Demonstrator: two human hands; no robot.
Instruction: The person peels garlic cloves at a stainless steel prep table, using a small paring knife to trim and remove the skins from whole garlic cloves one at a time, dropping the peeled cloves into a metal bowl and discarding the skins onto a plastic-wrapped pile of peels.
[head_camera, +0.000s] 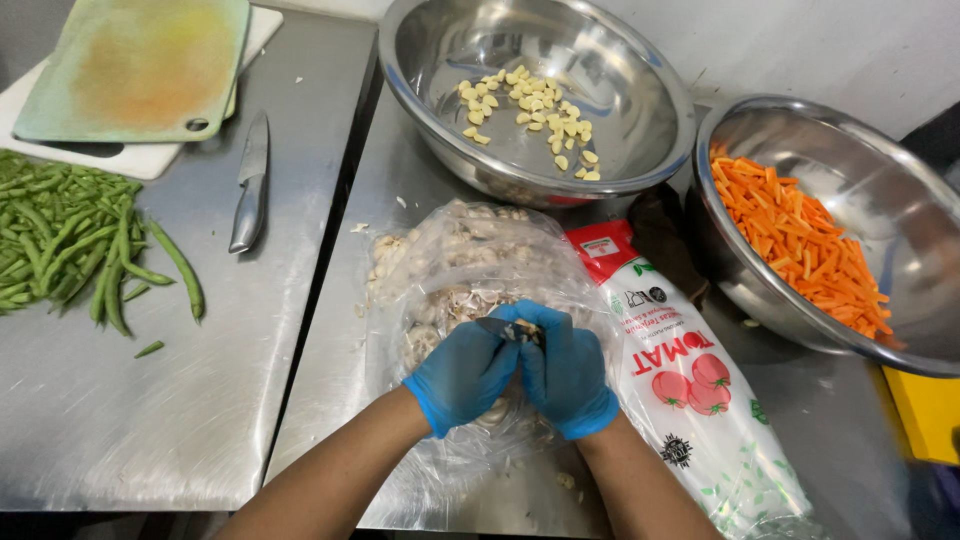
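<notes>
Head view of two blue-gloved hands meeting above a clear plastic bag of unpeeled garlic on the steel desk. The left hand is curled shut around a small knife, its dark blade angled toward the right hand, which is closed on a garlic clove pinched at the fingertips, directly over the bag. Both forearms enter from the lower edge and converge, wrists close together, knuckles upward. Risk, as a judgement: the blade works very near the opposing gloved fingertips, so a slip on the clove's skin could cut glove or finger; the small clove could also escape the pinch and drop among the unpeeled ones. Peeled cloves lie in the steel bowl beyond the bag; a second bowl holds carrot sticks. A tomato sauce pouch lies just beside the right hand. Green beans and a larger knife lie well apart to the left.
</notes>
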